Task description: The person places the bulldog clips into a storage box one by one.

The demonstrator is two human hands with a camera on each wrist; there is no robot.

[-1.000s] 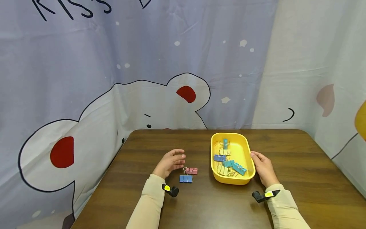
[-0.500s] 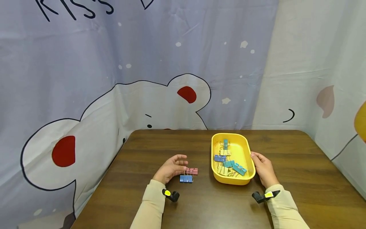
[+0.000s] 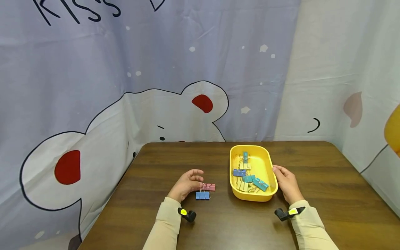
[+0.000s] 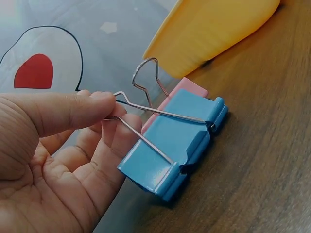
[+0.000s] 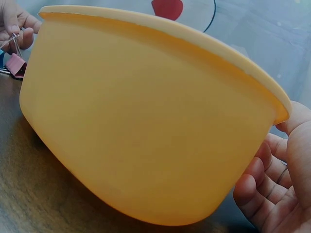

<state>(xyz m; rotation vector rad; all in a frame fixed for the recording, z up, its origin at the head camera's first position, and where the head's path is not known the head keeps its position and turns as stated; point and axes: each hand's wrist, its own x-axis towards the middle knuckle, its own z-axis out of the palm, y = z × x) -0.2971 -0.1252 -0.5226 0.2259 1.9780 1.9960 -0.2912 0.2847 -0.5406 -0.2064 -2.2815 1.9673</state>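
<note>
My left hand (image 3: 185,184) pinches the wire handle of a blue binder clip (image 4: 175,128) between thumb and finger. The clip's body stands at the tabletop beside a pink binder clip (image 3: 211,187), which the blue one partly covers in the left wrist view. On the right, my right hand (image 3: 286,184) grips the side of a yellow tray (image 3: 253,197), thumb at the rim and fingers curled against the outer wall. Several binder clips lie inside the tray, among them a dark blue clip (image 3: 239,172) and a teal clip (image 3: 260,184).
The brown wooden table (image 3: 234,225) carries everything. Behind it hangs a printed curtain (image 3: 175,114) close to the far edge. A gap of bare wood separates the two loose clips from the tray.
My left hand has come down and slightly right, from above the clips to the blue clip's handle, and has taken hold of it. My right hand and the tray stay in place.
</note>
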